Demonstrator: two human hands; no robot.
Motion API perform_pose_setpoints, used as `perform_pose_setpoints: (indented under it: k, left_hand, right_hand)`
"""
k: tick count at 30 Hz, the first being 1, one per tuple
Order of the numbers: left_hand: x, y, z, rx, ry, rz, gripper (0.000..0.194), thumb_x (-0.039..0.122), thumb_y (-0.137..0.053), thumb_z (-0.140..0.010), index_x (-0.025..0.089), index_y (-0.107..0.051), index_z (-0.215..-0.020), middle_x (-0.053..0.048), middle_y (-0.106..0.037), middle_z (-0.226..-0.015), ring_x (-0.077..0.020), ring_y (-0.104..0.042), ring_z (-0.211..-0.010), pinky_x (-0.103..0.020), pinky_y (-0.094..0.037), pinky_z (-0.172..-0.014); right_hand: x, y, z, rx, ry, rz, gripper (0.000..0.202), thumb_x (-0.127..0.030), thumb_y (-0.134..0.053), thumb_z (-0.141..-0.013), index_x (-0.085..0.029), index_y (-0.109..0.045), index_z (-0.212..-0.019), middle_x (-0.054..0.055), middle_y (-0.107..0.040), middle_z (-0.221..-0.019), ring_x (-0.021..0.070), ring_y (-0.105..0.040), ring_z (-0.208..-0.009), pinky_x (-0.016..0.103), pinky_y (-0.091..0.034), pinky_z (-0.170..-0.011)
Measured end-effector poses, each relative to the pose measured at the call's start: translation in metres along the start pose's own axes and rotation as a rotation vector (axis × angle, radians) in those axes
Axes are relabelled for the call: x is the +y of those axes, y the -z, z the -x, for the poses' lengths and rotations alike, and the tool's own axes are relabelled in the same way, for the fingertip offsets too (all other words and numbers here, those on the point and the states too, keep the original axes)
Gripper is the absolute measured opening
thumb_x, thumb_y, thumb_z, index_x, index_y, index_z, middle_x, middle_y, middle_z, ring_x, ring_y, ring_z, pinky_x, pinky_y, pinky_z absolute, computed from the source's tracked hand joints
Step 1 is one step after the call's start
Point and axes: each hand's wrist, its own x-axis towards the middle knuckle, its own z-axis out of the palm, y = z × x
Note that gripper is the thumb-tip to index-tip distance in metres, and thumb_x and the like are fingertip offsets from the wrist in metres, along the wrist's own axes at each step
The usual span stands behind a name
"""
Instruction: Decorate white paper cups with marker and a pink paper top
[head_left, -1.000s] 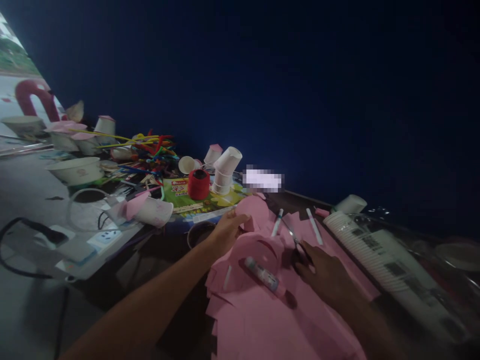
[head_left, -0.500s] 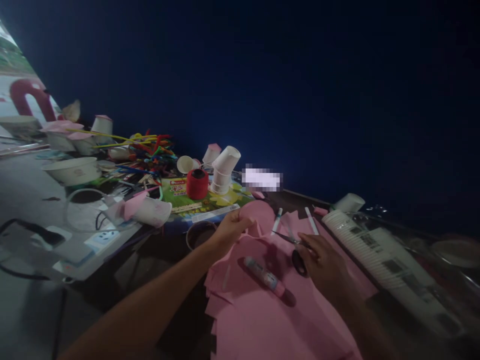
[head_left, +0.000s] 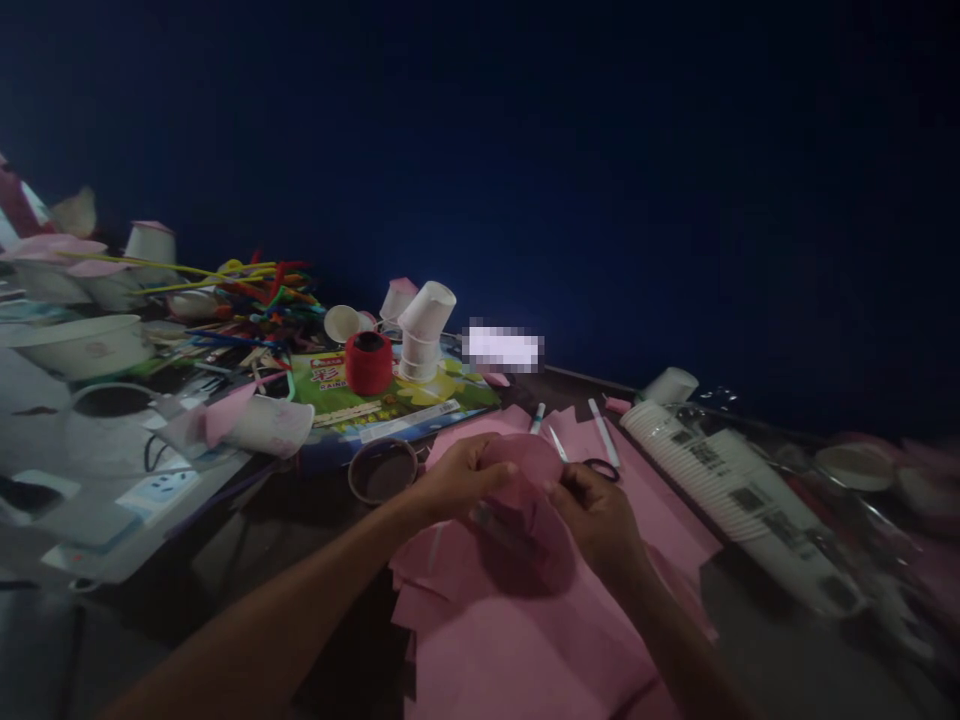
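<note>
A rounded piece of pink paper (head_left: pixel 529 462) is pinched between the thumb and fingers of my left hand (head_left: pixel 461 480). My right hand (head_left: pixel 604 515) grips the same piece at its right edge, fingertips closed. Just beyond my right hand lie the scissors (head_left: pixel 558 445), a dark handle loop showing above my fingers. Beneath the held piece, a stack of pink paper sheets (head_left: pixel 487 640) covers the front of the table. A glue stick (head_left: pixel 495 525) on the stack is mostly hidden in shadow under the held paper.
Left of my hands stand a round open container (head_left: pixel 382 472), a red thread spool (head_left: pixel 369 364) and stacked paper cups (head_left: pixel 421 345). A power strip (head_left: pixel 142 510) is farther left, below colourful pipe cleaners (head_left: pixel 255 285). Bagged paper cups (head_left: pixel 720 490) lie right, beyond two white markers (head_left: pixel 604 432).
My right hand has let go of the scissors, which now lie on the pink paper, and has taken hold of the pink piece. The view has turned slightly right.
</note>
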Motion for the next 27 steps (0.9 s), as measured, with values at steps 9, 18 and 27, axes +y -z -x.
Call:
perform_pose_setpoints:
  k: [9, 18, 27]
  left_hand:
    - [-0.009, 0.0, -0.006, -0.033, -0.021, -0.03, 0.012, 0.022, -0.065, -0.07, 0.014, -0.06, -0.076, 0.002, -0.055, -0.063, -0.0089, -0.048, -0.056, -0.02, -0.035, -0.052]
    - [-0.007, -0.006, -0.005, -0.051, 0.035, 0.005, 0.025, 0.016, -0.064, -0.066, 0.013, -0.062, -0.091, 0.002, -0.062, -0.07, -0.0094, -0.054, -0.058, -0.02, -0.041, -0.054]
    - [-0.007, -0.004, -0.002, -0.057, -0.003, -0.119, 0.014, 0.013, -0.054, -0.068, 0.012, -0.067, -0.074, -0.002, -0.065, -0.07, -0.0134, -0.059, -0.065, -0.022, -0.045, -0.059]
  right_hand:
    - [0.009, 0.0, -0.001, 0.074, -0.051, -0.122, 0.017, -0.034, -0.058, -0.078, -0.019, -0.055, -0.074, -0.002, -0.056, -0.061, 0.0098, -0.045, -0.05, 0.022, -0.036, -0.049]
    - [0.002, -0.005, 0.001, -0.002, -0.088, -0.276, 0.017, -0.033, -0.062, -0.076, -0.017, -0.058, -0.072, -0.002, -0.059, -0.058, 0.0076, -0.043, -0.045, 0.02, -0.036, -0.045]
    - [0.001, -0.004, 0.002, -0.059, -0.077, -0.233, 0.019, -0.036, -0.061, -0.077, -0.017, -0.06, -0.078, 0.0, -0.061, -0.062, 0.009, -0.046, -0.046, 0.022, -0.038, -0.047]
